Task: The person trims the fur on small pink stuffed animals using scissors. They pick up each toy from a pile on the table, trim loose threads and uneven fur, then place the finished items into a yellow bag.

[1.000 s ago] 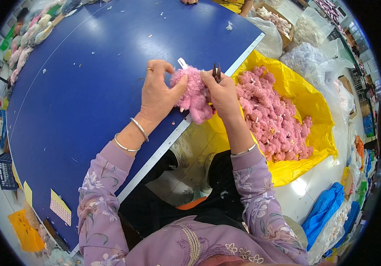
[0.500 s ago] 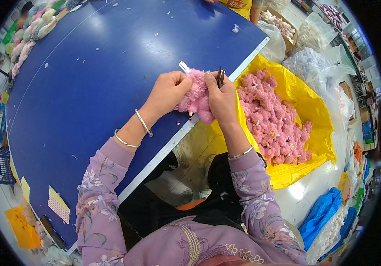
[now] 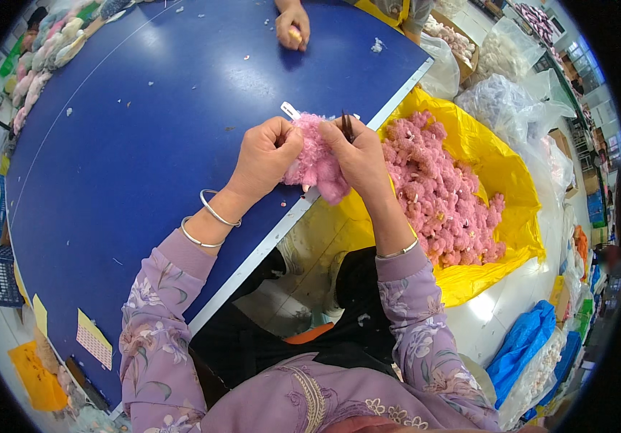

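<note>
A pink fluffy plush toy (image 3: 312,160) with a white tag (image 3: 290,110) is held between my two hands, just over the table's edge. My left hand (image 3: 270,155) is closed, with thumb and fingers pinching the plush on its left side. My right hand (image 3: 361,160) grips its right side, thumb pressed on the fur. Dark pointed blades, like small scissors (image 3: 347,125), stick up from the same right hand; their handles are hidden. Part of the toy is covered by my fingers.
The blue table (image 3: 151,187) has a pale metal edge (image 3: 252,263) and bits of fluff. A yellow bag (image 3: 516,191) full of pink plush toys (image 3: 440,195) stands at right. Across the table is another person's hand (image 3: 293,27). A sticker sheet (image 3: 94,339) lies near left.
Both my hands, with the plush toy, have shifted slightly left. The other person's hand has come into view over the far side of the table.
</note>
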`<state>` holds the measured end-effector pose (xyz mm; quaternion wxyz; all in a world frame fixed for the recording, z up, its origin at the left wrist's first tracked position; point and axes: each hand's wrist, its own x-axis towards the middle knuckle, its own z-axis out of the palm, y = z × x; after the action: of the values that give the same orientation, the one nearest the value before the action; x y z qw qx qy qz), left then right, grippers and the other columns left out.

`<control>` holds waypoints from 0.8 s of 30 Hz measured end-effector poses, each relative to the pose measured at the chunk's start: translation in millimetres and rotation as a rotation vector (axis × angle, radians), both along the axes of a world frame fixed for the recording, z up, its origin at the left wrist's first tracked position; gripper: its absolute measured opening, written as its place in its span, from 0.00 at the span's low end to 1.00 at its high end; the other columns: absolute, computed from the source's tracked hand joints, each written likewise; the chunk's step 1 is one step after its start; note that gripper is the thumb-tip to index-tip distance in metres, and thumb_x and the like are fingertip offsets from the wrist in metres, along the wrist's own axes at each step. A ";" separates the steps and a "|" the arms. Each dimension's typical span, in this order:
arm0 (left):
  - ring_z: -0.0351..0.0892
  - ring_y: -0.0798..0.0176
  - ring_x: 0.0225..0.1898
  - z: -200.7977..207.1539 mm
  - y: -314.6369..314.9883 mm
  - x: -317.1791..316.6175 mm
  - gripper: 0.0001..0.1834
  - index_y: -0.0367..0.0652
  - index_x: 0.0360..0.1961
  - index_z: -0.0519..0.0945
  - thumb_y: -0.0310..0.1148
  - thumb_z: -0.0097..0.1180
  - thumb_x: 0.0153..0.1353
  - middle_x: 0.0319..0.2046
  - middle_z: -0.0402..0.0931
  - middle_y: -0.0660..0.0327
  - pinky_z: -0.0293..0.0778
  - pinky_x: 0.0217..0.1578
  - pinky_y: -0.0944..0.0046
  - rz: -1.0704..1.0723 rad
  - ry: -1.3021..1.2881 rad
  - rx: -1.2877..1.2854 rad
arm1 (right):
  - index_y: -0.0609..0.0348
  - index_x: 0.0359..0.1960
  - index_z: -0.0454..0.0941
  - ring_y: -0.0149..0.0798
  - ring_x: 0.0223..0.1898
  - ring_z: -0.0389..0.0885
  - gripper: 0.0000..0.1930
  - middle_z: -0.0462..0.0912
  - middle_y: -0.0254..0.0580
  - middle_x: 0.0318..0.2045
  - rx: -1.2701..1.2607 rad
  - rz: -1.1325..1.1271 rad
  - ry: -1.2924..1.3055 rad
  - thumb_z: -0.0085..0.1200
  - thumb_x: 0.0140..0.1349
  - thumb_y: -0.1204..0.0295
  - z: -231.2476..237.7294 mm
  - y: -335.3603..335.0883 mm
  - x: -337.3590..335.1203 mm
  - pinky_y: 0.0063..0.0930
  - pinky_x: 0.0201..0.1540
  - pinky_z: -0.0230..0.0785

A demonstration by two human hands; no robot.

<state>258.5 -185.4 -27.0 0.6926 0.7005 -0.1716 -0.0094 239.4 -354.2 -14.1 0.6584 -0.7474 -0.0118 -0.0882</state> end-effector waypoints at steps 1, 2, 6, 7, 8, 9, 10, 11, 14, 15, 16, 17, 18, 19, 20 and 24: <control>0.59 0.83 0.21 0.6 0.2 -0.6 0.12 0.41 0.23 0.73 0.30 0.53 0.65 0.19 0.67 0.76 0.58 0.20 0.77 -0.004 0.003 -0.005 | 0.65 0.27 0.75 0.21 0.24 0.67 0.13 0.73 0.27 0.21 -0.080 0.011 -0.002 0.59 0.61 0.66 1.4 -0.6 1.0 0.21 0.25 0.62; 0.59 0.83 0.21 1.3 0.4 -1.1 0.12 0.41 0.23 0.73 0.30 0.53 0.65 0.19 0.67 0.75 0.58 0.20 0.77 -0.007 0.005 -0.010 | 0.65 0.27 0.75 0.21 0.24 0.67 0.13 0.73 0.27 0.21 -0.160 0.022 -0.003 0.59 0.60 0.66 2.8 -1.5 2.1 0.21 0.24 0.61; 0.60 0.82 0.22 2.5 3.3 -1.6 0.09 0.40 0.25 0.73 0.28 0.55 0.63 0.19 0.65 0.75 0.59 0.21 0.76 0.005 -0.058 0.045 | 0.65 0.27 0.75 0.21 0.22 0.66 0.13 0.73 0.27 0.19 -0.211 0.094 0.090 0.60 0.58 0.66 16.4 -2.9 4.2 0.21 0.23 0.61; 0.60 0.81 0.23 3.8 4.6 -1.9 0.07 0.40 0.26 0.74 0.27 0.55 0.62 0.19 0.65 0.74 0.59 0.21 0.75 0.020 -0.121 0.102 | 0.63 0.28 0.76 0.20 0.22 0.65 0.12 0.71 0.25 0.19 -0.176 0.095 0.106 0.59 0.59 0.65 15.9 -3.7 4.2 0.19 0.23 0.59; 0.60 0.81 0.23 5.4 5.9 -2.1 0.05 0.39 0.28 0.75 0.26 0.55 0.61 0.20 0.65 0.73 0.60 0.22 0.75 0.035 -0.185 0.159 | 0.62 0.28 0.76 0.19 0.21 0.65 0.12 0.70 0.23 0.18 -0.141 0.097 0.123 0.59 0.60 0.65 14.2 -4.5 4.6 0.18 0.22 0.58; 0.62 0.78 0.23 8.2 5.4 -3.4 0.02 0.39 0.30 0.76 0.25 0.55 0.60 0.21 0.66 0.71 0.62 0.22 0.73 0.053 -0.260 0.180 | 0.60 0.29 0.77 0.18 0.20 0.64 0.11 0.69 0.22 0.18 -0.105 0.097 0.141 0.58 0.61 0.64 12.3 -5.2 5.0 0.16 0.21 0.57; 0.64 0.76 0.22 12.8 4.0 -5.5 0.01 0.38 0.32 0.77 0.23 0.55 0.58 0.21 0.67 0.69 0.63 0.23 0.72 0.070 -0.336 0.201 | 0.60 0.29 0.77 0.18 0.20 0.64 0.11 0.69 0.21 0.18 -0.089 0.105 0.132 0.57 0.62 0.64 11.8 -4.8 4.7 0.16 0.21 0.56; 0.66 0.73 0.22 14.9 3.2 -6.4 0.04 0.38 0.34 0.77 0.22 0.55 0.57 0.22 0.68 0.66 0.65 0.23 0.70 0.088 -0.412 0.222 | 0.59 0.29 0.77 0.18 0.20 0.64 0.11 0.69 0.21 0.18 -0.074 0.112 0.124 0.57 0.62 0.65 11.3 -4.4 3.9 0.16 0.21 0.55; 0.72 0.62 0.23 7.6 11.0 0.8 0.12 0.38 0.41 0.78 0.21 0.56 0.54 0.27 0.71 0.58 0.70 0.26 0.66 0.040 -0.718 0.437 | 0.59 0.30 0.77 0.17 0.20 0.63 0.10 0.69 0.20 0.19 -0.070 0.123 0.100 0.55 0.64 0.65 5.8 -6.1 5.8 0.16 0.20 0.54; 0.74 0.59 0.24 7.2 12.4 0.7 0.13 0.39 0.42 0.78 0.22 0.57 0.53 0.28 0.73 0.57 0.72 0.27 0.64 0.037 -0.712 0.458 | 0.59 0.30 0.76 0.17 0.20 0.63 0.10 0.69 0.20 0.19 -0.076 0.128 0.092 0.55 0.65 0.66 3.4 -6.2 6.8 0.16 0.20 0.54; 0.76 0.55 0.26 8.3 13.6 -0.2 0.14 0.40 0.43 0.78 0.24 0.57 0.53 0.29 0.74 0.56 0.74 0.28 0.62 0.034 -0.707 0.478 | 0.61 0.30 0.76 0.19 0.21 0.64 0.11 0.70 0.22 0.19 -0.077 0.124 0.092 0.54 0.64 0.66 3.2 -5.7 6.8 0.17 0.22 0.56; 0.78 0.52 0.27 9.4 14.5 -1.1 0.16 0.42 0.44 0.77 0.26 0.58 0.52 0.30 0.75 0.55 0.76 0.29 0.60 0.030 -0.702 0.499 | 0.62 0.29 0.76 0.20 0.22 0.65 0.12 0.71 0.23 0.20 -0.077 0.120 0.093 0.54 0.64 0.65 4.0 -5.0 6.2 0.19 0.23 0.58; 0.78 0.52 0.28 10.8 15.3 -2.5 0.16 0.41 0.44 0.77 0.27 0.59 0.52 0.30 0.75 0.55 0.76 0.29 0.60 0.025 -0.684 0.496 | 0.64 0.29 0.76 0.21 0.23 0.66 0.13 0.72 0.25 0.20 -0.079 0.115 0.092 0.54 0.64 0.65 4.6 -4.3 5.6 0.20 0.24 0.60; 0.78 0.52 0.28 12.3 16.1 -4.1 0.17 0.41 0.45 0.77 0.27 0.60 0.51 0.31 0.75 0.55 0.76 0.30 0.60 0.019 -0.667 0.494 | 0.64 0.29 0.76 0.21 0.24 0.66 0.13 0.72 0.25 0.20 -0.075 0.111 0.083 0.54 0.64 0.66 3.8 -3.8 5.4 0.20 0.25 0.60; 0.78 0.52 0.29 13.5 17.0 -5.3 0.18 0.40 0.45 0.77 0.28 0.60 0.51 0.31 0.75 0.54 0.76 0.30 0.60 0.014 -0.649 0.491 | 0.64 0.29 0.76 0.21 0.24 0.66 0.12 0.72 0.25 0.20 -0.071 0.107 0.074 0.54 0.64 0.66 2.8 -3.2 5.3 0.20 0.25 0.60; 0.78 0.51 0.30 16.3 15.2 -7.3 0.19 0.39 0.44 0.76 0.30 0.62 0.49 0.34 0.74 0.53 0.76 0.31 0.59 0.006 -0.687 0.483 | 0.64 0.30 0.76 0.21 0.25 0.66 0.11 0.72 0.25 0.21 -0.014 0.084 0.056 0.54 0.64 0.67 1.9 -2.5 5.6 0.20 0.26 0.61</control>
<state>251.2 -170.2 -10.7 0.4109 0.8059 -0.3832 0.1867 245.1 -356.7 -12.2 0.6564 -0.7530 -0.0252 -0.0394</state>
